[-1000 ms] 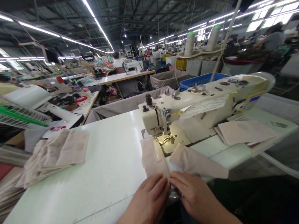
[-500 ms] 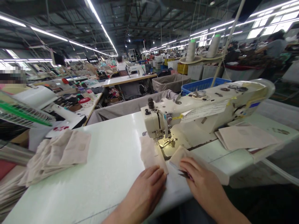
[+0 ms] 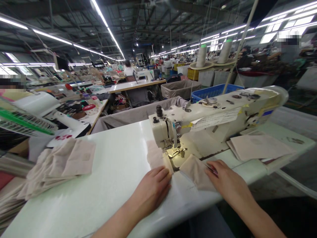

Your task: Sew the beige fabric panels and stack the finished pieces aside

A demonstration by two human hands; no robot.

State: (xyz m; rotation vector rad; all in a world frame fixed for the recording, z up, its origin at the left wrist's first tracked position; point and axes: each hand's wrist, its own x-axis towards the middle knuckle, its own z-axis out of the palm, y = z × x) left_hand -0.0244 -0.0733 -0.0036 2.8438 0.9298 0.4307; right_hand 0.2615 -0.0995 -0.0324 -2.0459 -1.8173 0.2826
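Observation:
My left hand [image 3: 155,185] lies on a beige fabric piece [image 3: 156,155] left of the needle area, fingers together and closed on its near end; the thumb is hidden. Slim dark thread snips [image 3: 212,170] are held in my closed right hand [image 3: 226,177]. Its fingertips touch the right edge of a second beige fabric piece [image 3: 196,172], which lies creased near the table's front edge. The sewing machine [image 3: 165,129] stands just beyond both pieces, its lamp lighting the metal presser foot and guide [image 3: 176,152].
Folded beige fabric pieces are stacked at left [image 3: 79,157], and more folded fabric [image 3: 260,147] lies at right. A white fan [image 3: 37,105] stands at far left. Behind the machine are a blue basket [image 3: 218,91] and thread cones [image 3: 201,56]. Other people sit farther back.
My right hand has moved right with the snips, toward the outer side of the right fabric piece. My left hand has slid forward a little along the left piece.

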